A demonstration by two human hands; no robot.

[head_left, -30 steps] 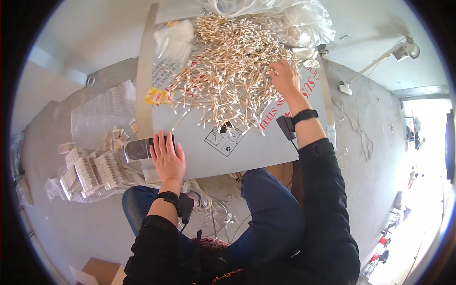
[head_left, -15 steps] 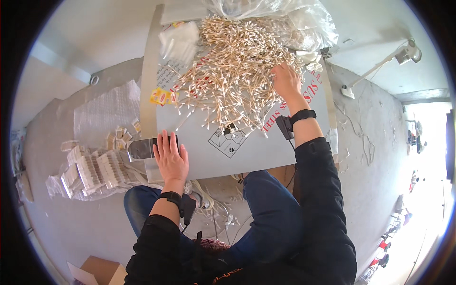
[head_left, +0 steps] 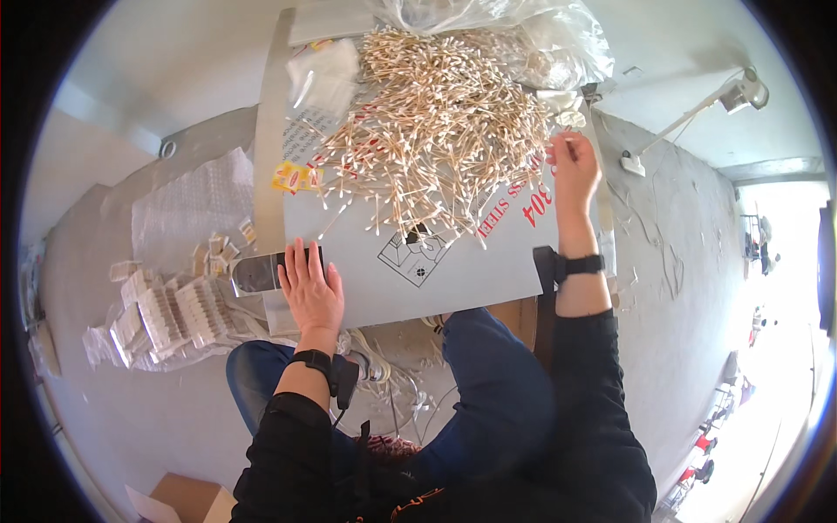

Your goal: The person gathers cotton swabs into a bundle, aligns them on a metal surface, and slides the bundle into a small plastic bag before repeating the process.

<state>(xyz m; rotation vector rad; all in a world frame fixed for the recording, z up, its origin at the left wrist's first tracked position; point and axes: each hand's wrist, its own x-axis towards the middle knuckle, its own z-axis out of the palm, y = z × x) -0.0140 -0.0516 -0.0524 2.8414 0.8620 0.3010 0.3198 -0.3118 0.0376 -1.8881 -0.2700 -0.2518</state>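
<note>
A big loose heap of cotton swabs point(head_left: 445, 122) with pale sticks and white tips covers the far half of the grey board point(head_left: 488, 275). At the heap's right edge hovers my right hand point(head_left: 575, 170), its fingers curled and thumb pinched in; whatever lies between the fingertips is too small to make out. My left hand point(head_left: 312, 288) lies flat with fingers stretched at the board's near left corner. Under its fingertips is a flat strip point(head_left: 257, 275), dark and shiny with a rounded end, jutting past the board's edge.
Left of the heap lie small clear bags point(head_left: 327, 77) and yellow cards point(head_left: 296, 177). A clear plastic sack point(head_left: 558, 44) sits at the far end. On the floor at left are stacked white packs point(head_left: 170, 314) and bubble wrap point(head_left: 196, 205); an open carton point(head_left: 187, 497) stands lower left.
My right hand has moved right, off the swabs to the heap's right edge, and its fingers have curled in. The left hand stays in place on the board.
</note>
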